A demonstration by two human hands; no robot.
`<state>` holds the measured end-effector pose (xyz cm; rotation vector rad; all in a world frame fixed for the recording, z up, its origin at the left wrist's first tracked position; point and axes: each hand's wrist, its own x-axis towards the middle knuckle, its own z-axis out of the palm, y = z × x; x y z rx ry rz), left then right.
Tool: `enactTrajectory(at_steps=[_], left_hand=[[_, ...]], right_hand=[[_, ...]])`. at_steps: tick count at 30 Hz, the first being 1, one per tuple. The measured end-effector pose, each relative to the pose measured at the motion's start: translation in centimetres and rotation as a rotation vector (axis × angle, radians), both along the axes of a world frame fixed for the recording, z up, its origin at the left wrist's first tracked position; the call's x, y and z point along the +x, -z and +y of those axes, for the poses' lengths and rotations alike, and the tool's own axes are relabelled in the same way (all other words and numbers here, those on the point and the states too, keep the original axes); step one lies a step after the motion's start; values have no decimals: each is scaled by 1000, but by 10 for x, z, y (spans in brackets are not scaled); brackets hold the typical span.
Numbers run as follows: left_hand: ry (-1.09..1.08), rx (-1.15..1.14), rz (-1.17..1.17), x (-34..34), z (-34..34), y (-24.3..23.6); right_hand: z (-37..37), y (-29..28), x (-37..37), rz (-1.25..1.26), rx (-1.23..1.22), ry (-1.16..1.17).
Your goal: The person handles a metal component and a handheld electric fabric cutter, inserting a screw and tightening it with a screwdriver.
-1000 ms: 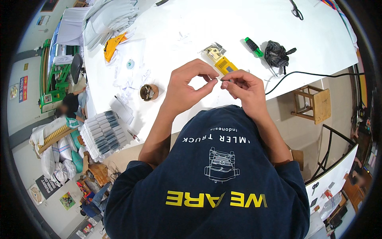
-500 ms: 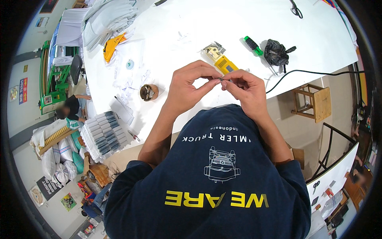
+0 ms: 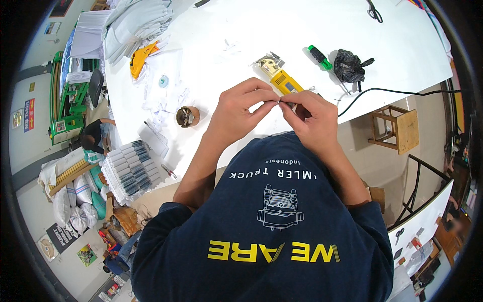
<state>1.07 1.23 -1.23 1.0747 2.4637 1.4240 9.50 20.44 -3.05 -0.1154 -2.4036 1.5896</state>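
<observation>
My left hand (image 3: 241,108) and my right hand (image 3: 309,116) meet at the fingertips above the front of the white table (image 3: 211,60), each pinching at a tiny piece too small to make out. Just beyond them lies a yellow electric cutter (image 3: 282,80) with a metal head. A green-and-black screwdriver (image 3: 319,57) and a crumpled black plastic bag (image 3: 348,68) are to its right. Left of my hands stands a round container (image 3: 187,116) with small items in it.
Bundled white rolls (image 3: 128,171), fabric piles (image 3: 136,27), orange cloth (image 3: 143,58) and scissors (image 3: 374,11) surround the work area. A black cable (image 3: 407,93) runs rightward. A wooden stool (image 3: 402,132) stands beyond the table. A co-worker (image 3: 93,136) is at the left beside a green machine (image 3: 65,126).
My two hands have drawn together at the fingertips and shifted slightly, the right thumb and fingers a bit more curled. The co-worker at the left has changed posture.
</observation>
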Motion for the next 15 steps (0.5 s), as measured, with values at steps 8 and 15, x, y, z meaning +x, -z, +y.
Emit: enactTrajectory(at_steps=[8,15], left_hand=[[100,86,-90,-10,-4,-4],[109,457,-468,-5,-3,12]], right_hand=[[10,4,2,-261,-486,-94],[13,-14,4,-247,-573,-146]])
